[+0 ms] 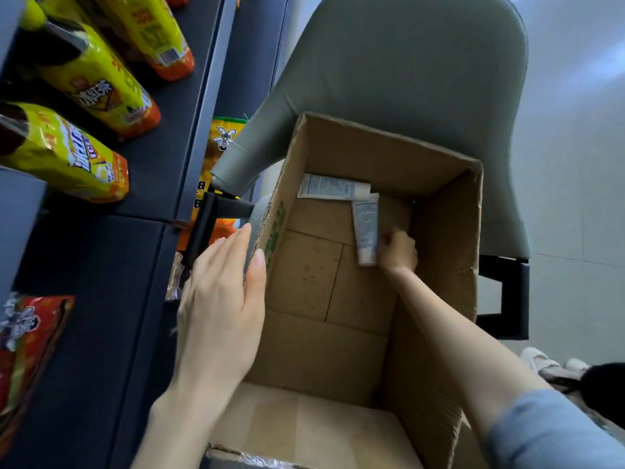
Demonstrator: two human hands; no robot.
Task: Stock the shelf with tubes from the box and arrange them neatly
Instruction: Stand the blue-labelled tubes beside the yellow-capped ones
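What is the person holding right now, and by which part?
The right hand pinches a tube by its near end, inside the box. The left hand only rests flat on the box's rim.

A grey-green upholstered chair (422, 79) fills the upper middle of the frame, seen from above, its padded back curving toward the upper right. A black armrest (220, 208) juts out at its left edge, near centre left. A second black arm frame (507, 299) shows at centre right, below the seat edge. Down the left side runs a dark blue-grey shelf (159, 147), its flat boards and upright edge slanting from top centre to lower left. The floor (575, 164) on the right is pale, with faint straight seams like tile joints. The light is soft, cool and even, brightest on the floor at upper right.
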